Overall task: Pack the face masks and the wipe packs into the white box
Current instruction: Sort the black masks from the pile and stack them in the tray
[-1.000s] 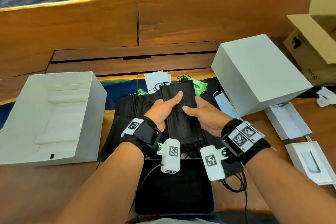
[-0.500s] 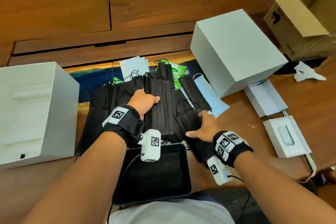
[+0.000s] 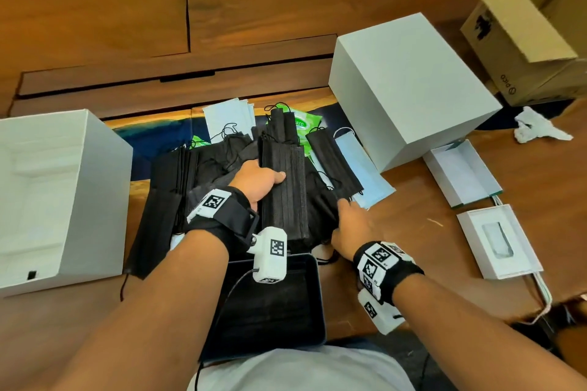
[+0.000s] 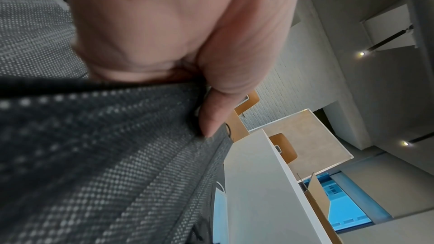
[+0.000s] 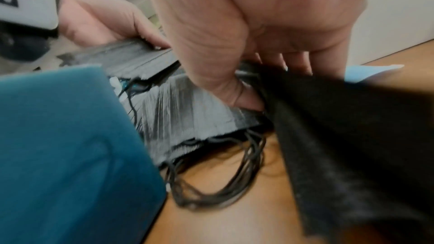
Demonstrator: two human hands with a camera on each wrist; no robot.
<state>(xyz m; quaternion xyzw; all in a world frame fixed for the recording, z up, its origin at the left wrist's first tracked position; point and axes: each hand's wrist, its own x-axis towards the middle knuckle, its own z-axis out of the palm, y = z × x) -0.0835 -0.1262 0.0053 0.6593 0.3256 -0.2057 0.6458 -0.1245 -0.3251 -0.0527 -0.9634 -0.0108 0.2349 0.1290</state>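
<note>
A pile of black face masks (image 3: 178,187) lies mid-table, with light blue masks (image 3: 365,168) and green wipe packs (image 3: 301,125) behind and beside it. My left hand (image 3: 266,182) grips a neat stack of black masks (image 3: 284,200), thumb (image 4: 209,118) on top, fingers underneath. My right hand (image 3: 344,216) is just right of that stack, low on the table, and its thumb (image 5: 244,99) and fingers pinch loose black masks (image 5: 340,136). The open white box (image 3: 95,200) stands at the left with nothing visible in it.
A white lid-like box (image 3: 409,86) stands at the right, an open cardboard box (image 3: 533,35) behind it. Two small white boxes (image 3: 463,171) and crumpled tissue (image 3: 536,130) lie far right. A dark tray (image 3: 273,305) sits at the table's near edge.
My right hand let go of the black stack and dropped down-right onto the loose masks. The left hand keeps hold of the stack. The head view has tilted lower.
</note>
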